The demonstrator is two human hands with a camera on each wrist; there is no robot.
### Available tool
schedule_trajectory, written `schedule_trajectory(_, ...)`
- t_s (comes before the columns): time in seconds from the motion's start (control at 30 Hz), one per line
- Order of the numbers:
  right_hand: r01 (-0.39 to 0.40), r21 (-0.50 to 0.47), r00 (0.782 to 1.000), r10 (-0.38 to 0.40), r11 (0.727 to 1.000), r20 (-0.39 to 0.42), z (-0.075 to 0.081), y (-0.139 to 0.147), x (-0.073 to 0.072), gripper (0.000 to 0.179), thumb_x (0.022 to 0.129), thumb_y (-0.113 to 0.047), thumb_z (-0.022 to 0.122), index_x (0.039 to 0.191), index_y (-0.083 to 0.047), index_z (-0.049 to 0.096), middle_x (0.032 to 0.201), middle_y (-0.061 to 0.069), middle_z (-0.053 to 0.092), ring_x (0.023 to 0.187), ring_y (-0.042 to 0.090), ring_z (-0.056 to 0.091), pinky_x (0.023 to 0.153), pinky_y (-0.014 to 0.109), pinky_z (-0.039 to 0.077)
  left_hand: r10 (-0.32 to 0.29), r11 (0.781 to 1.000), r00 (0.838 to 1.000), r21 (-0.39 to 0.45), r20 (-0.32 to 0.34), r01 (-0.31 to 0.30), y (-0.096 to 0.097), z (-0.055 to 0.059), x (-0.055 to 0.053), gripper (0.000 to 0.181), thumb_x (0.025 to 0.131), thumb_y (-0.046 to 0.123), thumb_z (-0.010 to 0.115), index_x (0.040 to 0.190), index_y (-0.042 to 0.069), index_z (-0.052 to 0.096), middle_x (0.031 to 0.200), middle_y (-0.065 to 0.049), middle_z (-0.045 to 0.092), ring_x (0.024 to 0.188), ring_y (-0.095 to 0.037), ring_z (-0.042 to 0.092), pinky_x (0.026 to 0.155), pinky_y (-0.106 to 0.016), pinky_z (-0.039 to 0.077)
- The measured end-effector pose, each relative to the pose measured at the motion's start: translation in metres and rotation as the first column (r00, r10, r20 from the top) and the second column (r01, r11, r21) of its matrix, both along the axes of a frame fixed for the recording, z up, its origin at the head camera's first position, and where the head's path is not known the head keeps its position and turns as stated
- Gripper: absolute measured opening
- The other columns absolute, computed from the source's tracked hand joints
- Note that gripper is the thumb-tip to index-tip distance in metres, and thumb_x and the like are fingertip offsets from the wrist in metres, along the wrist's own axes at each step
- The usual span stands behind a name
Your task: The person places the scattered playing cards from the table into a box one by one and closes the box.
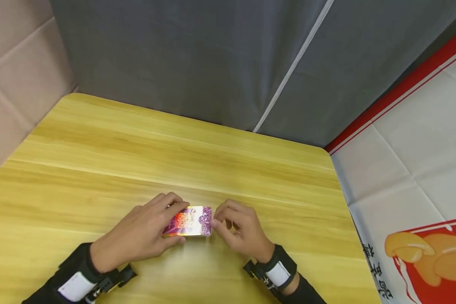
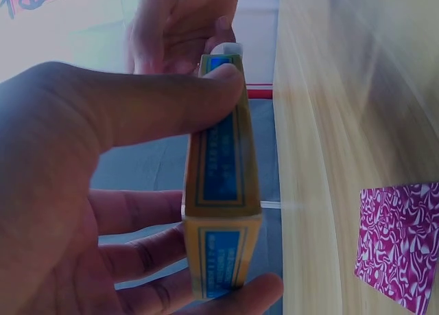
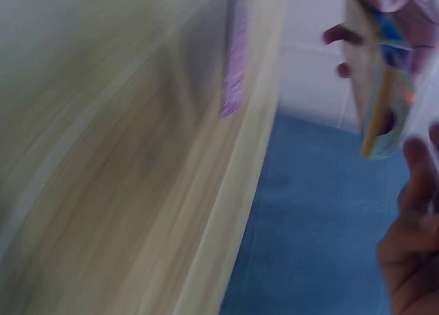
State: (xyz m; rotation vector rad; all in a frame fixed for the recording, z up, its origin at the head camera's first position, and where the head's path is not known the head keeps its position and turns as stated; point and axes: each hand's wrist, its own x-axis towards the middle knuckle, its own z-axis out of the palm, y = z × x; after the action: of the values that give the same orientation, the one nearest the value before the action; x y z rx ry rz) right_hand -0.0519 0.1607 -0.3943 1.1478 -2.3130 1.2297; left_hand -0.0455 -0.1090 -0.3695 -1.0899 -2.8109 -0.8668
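Note:
My left hand (image 1: 140,232) grips a small card box (image 1: 188,221) by its sides, thumb along one narrow face. In the left wrist view the box (image 2: 226,160) shows yellow edges and blue printed panels, with a white tab at its far end. A stack of purple-and-white patterned cards (image 2: 398,246) lies on the table below the box; from the head its end appears past the box's notched edge. Near that notched end, my right hand (image 1: 243,228) has loosely bent fingers (image 3: 418,181), apart from the box in the right wrist view.
The wood-patterned table (image 1: 175,147) has a grey curtain (image 1: 194,63) behind it. A pale cloth panel (image 1: 15,76) stands at the left. To the right hangs a white cloth (image 1: 403,169) with red borders and printed pictures.

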Motion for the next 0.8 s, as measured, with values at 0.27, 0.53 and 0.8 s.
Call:
schedule_trajectory(0.27,0.01,0.215,0.909,0.081,0.977,-0.409,-0.003,-0.002,0.004,0.033,0.102,-0.035,0.059,0.083,-0.012,0.073,0.093,0.003,0.069,0.073,0.008,0.066,0.064,0.012,0.052,-0.019,1.0,1.0,0.011,-0.013,0.019,-0.003,-0.003,-0.002,0.067,0.079,0.04,0.088,0.133,0.009,0.063,0.124,0.001,0.058,0.1,-0.011,0.055,0.062,-0.024,0.047)
schedule_trajectory(0.53,0.006,0.278,0.888,0.122,0.961,-0.443,-0.007,-0.006,0.003,0.04,0.104,-0.041,0.056,0.077,-0.013,0.069,0.086,-0.001,0.069,0.067,0.005,0.062,0.063,0.011,0.051,-0.021,1.0,1.0,0.006,-0.011,0.021,-0.004,-0.002,-0.001,0.064,0.08,0.04,0.088,0.132,0.01,0.064,0.124,0.001,0.058,0.099,-0.011,0.055,0.06,-0.024,0.047)
schedule_trajectory(0.8,-0.031,0.216,0.959,0.09,0.976,-0.269,-0.013,-0.014,-0.002,0.04,0.108,-0.036,0.049,0.083,-0.013,0.069,0.094,-0.001,0.067,0.069,0.003,0.059,0.061,0.009,0.046,0.012,1.0,1.0,-0.015,0.021,-0.012,-0.009,-0.01,0.003,0.067,0.078,0.038,0.089,0.131,0.007,0.065,0.122,0.001,0.057,0.1,-0.011,0.054,0.061,-0.024,0.046)
